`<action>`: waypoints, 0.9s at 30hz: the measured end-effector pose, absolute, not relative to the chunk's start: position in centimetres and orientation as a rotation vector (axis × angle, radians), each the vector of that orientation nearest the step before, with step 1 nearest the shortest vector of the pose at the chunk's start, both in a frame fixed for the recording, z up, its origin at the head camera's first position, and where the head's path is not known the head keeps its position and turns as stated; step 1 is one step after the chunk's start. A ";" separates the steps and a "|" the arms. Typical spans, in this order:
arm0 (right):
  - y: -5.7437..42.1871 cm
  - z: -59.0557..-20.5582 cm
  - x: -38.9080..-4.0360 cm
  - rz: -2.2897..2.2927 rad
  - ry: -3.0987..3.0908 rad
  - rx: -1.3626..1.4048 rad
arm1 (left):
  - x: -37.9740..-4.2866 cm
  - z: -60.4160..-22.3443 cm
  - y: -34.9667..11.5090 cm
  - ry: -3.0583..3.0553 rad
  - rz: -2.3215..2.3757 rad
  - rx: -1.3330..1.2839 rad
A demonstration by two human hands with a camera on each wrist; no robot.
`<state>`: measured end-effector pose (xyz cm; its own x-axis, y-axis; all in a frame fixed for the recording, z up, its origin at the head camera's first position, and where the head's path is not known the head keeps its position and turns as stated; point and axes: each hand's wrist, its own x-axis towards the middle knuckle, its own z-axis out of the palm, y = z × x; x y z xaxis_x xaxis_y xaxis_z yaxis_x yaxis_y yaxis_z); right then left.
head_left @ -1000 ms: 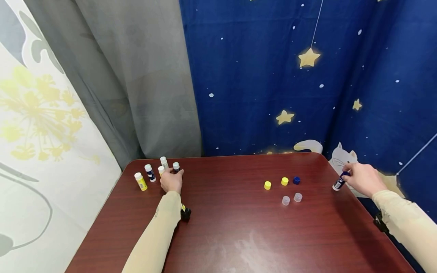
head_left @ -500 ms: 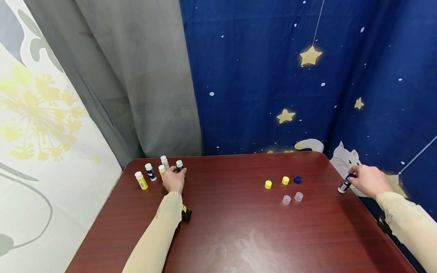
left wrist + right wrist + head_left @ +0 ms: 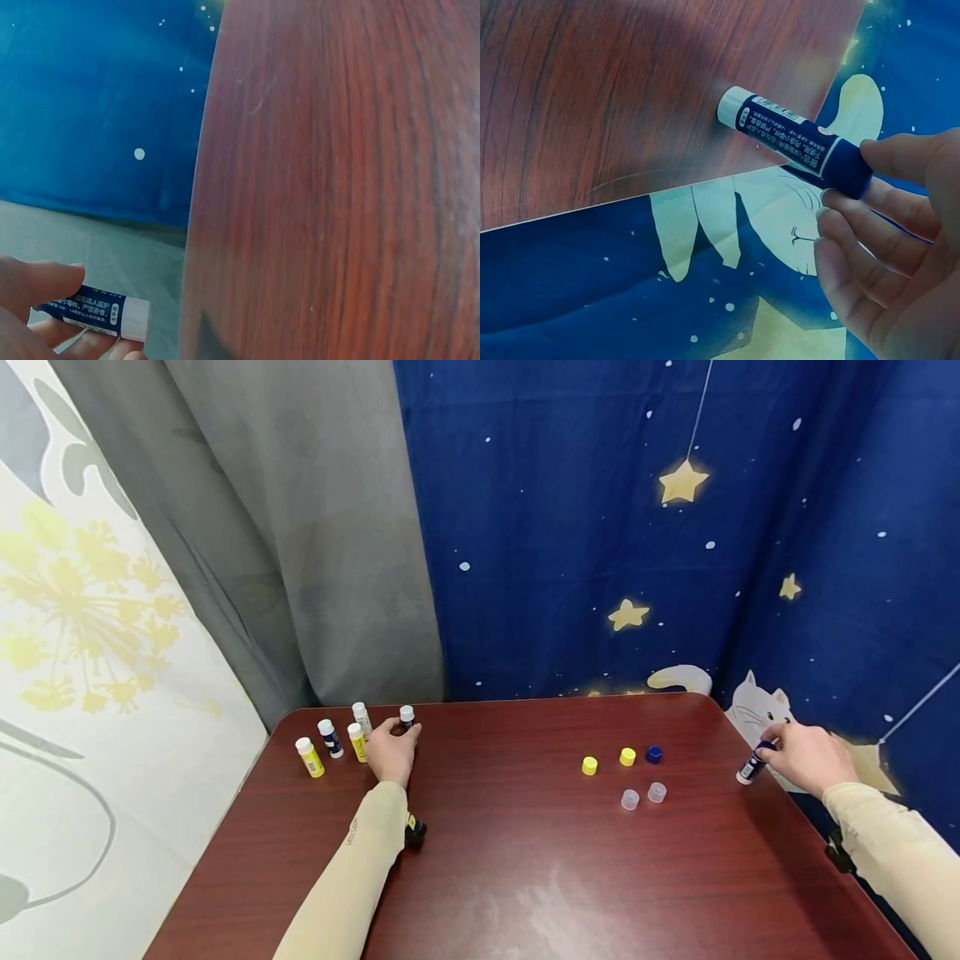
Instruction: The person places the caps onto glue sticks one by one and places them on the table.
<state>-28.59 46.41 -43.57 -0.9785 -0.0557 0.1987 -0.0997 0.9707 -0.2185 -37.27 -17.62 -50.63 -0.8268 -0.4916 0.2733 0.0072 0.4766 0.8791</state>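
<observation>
Thumb and fingers of my left hand (image 3: 393, 752) hold a dark blue glue stick (image 3: 94, 309), its white end sticking out past the fingers. This hand is near the table's back edge, just right of a group of standing glue sticks. My right hand (image 3: 812, 758) pinches another dark blue glue stick (image 3: 787, 135) by its blue cap end, at the table's right edge. That stick slants, its white end pointing down and left over the tabletop. In the group stand two yellow ones (image 3: 310, 758), a dark blue one (image 3: 330, 739) and a white one (image 3: 362, 717).
Loose caps lie on the right part of the reddish-brown table (image 3: 517, 835): two yellow (image 3: 589, 766), one blue (image 3: 654, 754) and two clear (image 3: 630, 799). A grey curtain (image 3: 352, 543) and a blue starry curtain (image 3: 555, 543) hang behind the table.
My left hand has moved right with its glue stick, away from the standing group, uncovering the yellow one beside it. My right hand has shifted slightly right, its glue stick still held.
</observation>
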 end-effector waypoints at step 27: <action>46.4 -43.6 -28.2 0.328 -2.906 0.033 | -37.0 -49.9 -17.3 -2.201 -1.267 0.371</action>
